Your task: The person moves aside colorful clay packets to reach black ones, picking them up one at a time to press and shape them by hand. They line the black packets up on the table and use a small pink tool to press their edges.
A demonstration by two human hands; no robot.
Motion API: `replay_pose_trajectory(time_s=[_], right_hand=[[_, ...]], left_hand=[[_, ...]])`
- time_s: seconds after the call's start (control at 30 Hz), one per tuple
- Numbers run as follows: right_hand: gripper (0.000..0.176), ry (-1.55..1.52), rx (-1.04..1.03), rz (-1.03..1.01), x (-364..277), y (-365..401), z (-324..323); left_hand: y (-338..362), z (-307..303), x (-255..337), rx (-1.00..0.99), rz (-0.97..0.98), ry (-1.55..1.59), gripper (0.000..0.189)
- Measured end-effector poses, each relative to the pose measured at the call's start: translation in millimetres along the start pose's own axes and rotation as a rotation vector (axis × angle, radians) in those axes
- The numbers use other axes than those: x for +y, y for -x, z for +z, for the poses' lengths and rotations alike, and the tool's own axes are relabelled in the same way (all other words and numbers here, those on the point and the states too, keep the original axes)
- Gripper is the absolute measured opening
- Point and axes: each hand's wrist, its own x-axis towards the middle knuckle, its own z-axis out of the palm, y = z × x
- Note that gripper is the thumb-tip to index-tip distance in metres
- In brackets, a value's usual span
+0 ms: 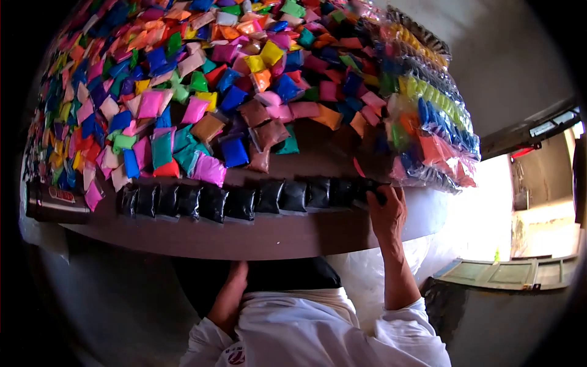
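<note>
A row of small black packets [242, 203] in clear plastic film lies along the near side of the brown table [263, 235]. My right hand [389, 214] is at the row's right end, its fingers bent and closed on a black packet [379, 197] that they partly cover. My left hand [237, 278] hangs low by my lap at the table's near edge; its fingers are hidden. Behind the row lies a big heap of small colourful packets, among them a pink packet [209, 169], a blue packet [234, 151] and a brown packet [269, 134].
Clear bags filled with coloured packets [437, 116] are stacked along the table's right side. A dark brown box [58, 202] sits at the left end. Clear plastic sheeting [367, 269] hangs below the right edge. Bright light enters through a doorway [489, 208] at right.
</note>
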Motion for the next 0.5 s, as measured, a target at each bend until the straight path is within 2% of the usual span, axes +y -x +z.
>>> replay_pose_trajectory(time_s=[0.17,0.23,0.27,0.37,0.5], right_hand=[[0.020,-0.111,-0.017,-0.094,-40.0,-1.4,7.3],[0.019,-0.182,-0.135,-0.241,-61.2,-7.0,13.1],[0.022,-0.166,-0.225,-0.243,-74.0,-8.8,11.0],[0.025,-0.063,-0.321,-0.364,-74.0,-9.7,26.1],[0.026,-0.063,-0.338,-0.357,-71.2,-9.6,29.1]], left_hand=[[-3.6,-2.4,-4.3,-0.017,0.021,0.012,0.048],[-5.2,-3.4,-5.1,-0.027,0.035,0.015,0.047],[-6.3,-3.2,-5.5,-0.033,0.040,0.016,0.046],[-9.5,-2.7,-7.0,-0.055,0.064,0.030,0.045],[-10.6,-2.7,-11.0,-0.075,0.093,0.052,0.042]])
